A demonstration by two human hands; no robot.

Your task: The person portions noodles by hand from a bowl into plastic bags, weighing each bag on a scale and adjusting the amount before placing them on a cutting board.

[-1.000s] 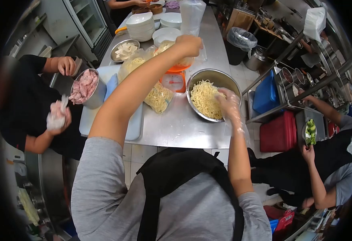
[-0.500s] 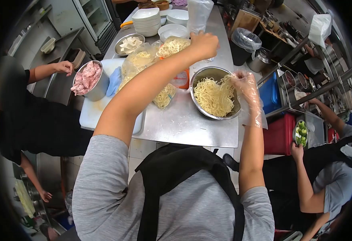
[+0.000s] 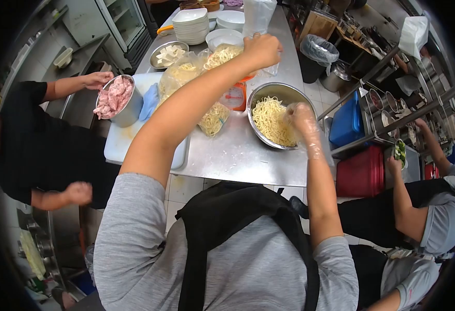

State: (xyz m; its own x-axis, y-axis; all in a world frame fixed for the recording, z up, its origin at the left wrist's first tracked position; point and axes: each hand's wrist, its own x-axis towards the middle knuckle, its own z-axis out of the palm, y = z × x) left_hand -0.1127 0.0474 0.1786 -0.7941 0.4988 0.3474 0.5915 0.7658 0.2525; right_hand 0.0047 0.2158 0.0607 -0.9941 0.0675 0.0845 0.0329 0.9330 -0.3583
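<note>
My left hand (image 3: pixel 262 51), bare, is closed on a clear plastic bag (image 3: pixel 272 71) that shows below its fingers, above the orange kitchen scale (image 3: pixel 234 97). My right hand (image 3: pixel 302 119) wears a loose clear plastic glove. It is down in a steel bowl (image 3: pixel 310 98), its fingers curled into pale yellow noodles (image 3: pixel 270 120); the fingertips are partly hidden. Left of the scale, bags of noodles (image 3: pixel 214 119) lie partly behind my left forearm.
On the left, a co-worker's hand (image 3: pixel 99 80) touches a metal container of raw meat (image 3: pixel 116 98) on a white cutting board (image 3: pixel 118 145). Stacked white bowls (image 3: pixel 190 27) and a bowl of white pieces (image 3: pixel 169 55) stand further back. Another person on the right holds greens (image 3: pixel 400 151).
My right hand has dropped from the bowl's right rim, where it lifted noodles, into the bowl. The left co-worker's hand has reached the meat container. My left hand has shifted slightly up.
</note>
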